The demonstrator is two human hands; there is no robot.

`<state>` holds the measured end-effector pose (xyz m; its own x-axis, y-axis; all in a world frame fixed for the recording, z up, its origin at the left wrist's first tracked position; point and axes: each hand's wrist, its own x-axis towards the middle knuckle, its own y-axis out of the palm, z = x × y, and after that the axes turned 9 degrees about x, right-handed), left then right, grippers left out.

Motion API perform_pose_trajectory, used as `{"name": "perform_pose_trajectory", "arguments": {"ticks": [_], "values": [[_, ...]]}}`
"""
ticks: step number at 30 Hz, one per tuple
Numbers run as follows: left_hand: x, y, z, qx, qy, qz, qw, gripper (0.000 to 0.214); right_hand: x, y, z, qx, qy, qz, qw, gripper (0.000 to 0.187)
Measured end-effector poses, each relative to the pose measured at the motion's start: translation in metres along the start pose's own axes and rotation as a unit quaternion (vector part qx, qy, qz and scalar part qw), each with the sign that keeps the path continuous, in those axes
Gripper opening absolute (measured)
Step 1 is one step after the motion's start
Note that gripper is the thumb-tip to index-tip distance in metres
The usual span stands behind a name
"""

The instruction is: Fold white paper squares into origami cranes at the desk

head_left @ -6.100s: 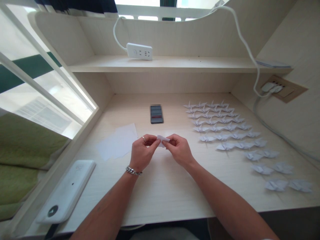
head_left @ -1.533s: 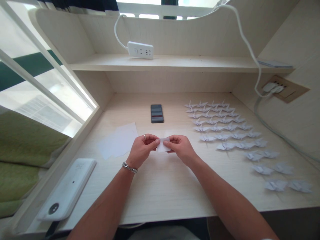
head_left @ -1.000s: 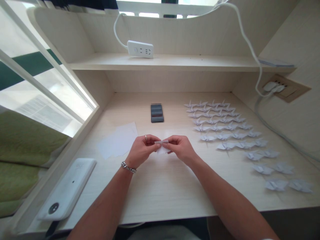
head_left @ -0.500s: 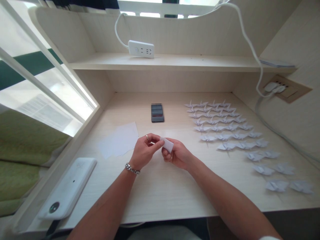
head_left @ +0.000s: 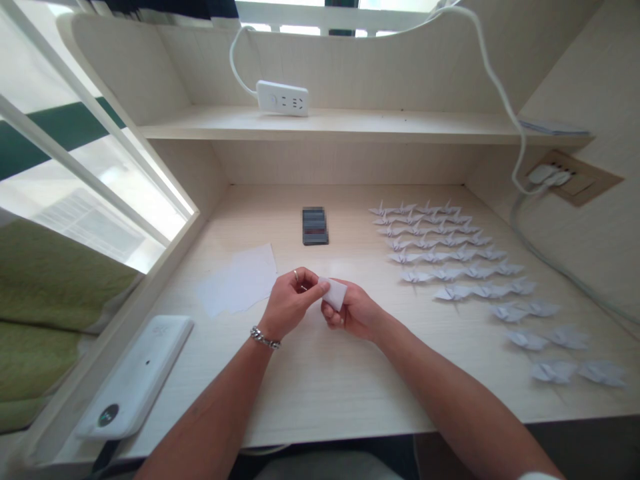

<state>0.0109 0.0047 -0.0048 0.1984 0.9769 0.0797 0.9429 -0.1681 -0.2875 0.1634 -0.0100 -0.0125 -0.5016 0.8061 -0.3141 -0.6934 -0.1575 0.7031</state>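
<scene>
A small white piece of folded paper (head_left: 335,293) is held between my two hands above the middle of the desk. My left hand (head_left: 293,297) pinches its left corner between thumb and fingers; a ring and a chain bracelet show on this hand and wrist. From the right, my right hand (head_left: 356,311) grips the paper with its fingers curled underneath, partly hidden by the sheet. Loose white paper sheets (head_left: 243,277) lie on the desk left of my left hand. Rows of white paper cranes (head_left: 445,253) stand to the right of my right hand.
A dark phone (head_left: 315,225) lies beyond my hands. At the left edge sits a long white device (head_left: 137,377) with a round dial. A power strip (head_left: 283,99) rests on the shelf (head_left: 360,123), and a white cable (head_left: 493,73) hangs down to a wall socket (head_left: 575,178).
The folded paper has turned slightly and shows more of its face. Both hands have shifted only a little and still hold it.
</scene>
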Motion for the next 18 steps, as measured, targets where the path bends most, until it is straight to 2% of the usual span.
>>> {"name": "perform_pose_trajectory", "arguments": {"ticks": [4,7,10,12,15,18], "values": [[0.0,-0.001,-0.002,-0.006,-0.001,0.001,1.0,0.024,0.001,-0.001,0.0,-0.021,-0.019,-0.006,1.0,0.028],[0.001,-0.003,-0.005,-0.02,-0.006,0.006,1.0,0.024,0.004,-0.005,-0.002,-0.086,-0.128,-0.064,0.986,0.04],[0.002,-0.004,-0.008,-0.031,-0.034,0.023,0.999,0.031,0.007,-0.011,-0.003,-0.197,-0.273,-0.132,0.932,0.041],[0.002,-0.003,-0.007,-0.045,-0.05,0.02,0.997,0.034,0.006,-0.014,-0.004,-0.26,-0.324,-0.153,0.897,0.04],[0.003,-0.003,-0.005,-0.056,-0.058,-0.002,0.997,0.034,0.004,-0.016,-0.004,-0.308,-0.346,-0.157,0.872,0.039],[0.004,-0.004,-0.001,-0.036,-0.053,-0.014,0.998,0.028,0.002,-0.017,-0.002,-0.308,-0.326,-0.135,0.884,0.036]]}}
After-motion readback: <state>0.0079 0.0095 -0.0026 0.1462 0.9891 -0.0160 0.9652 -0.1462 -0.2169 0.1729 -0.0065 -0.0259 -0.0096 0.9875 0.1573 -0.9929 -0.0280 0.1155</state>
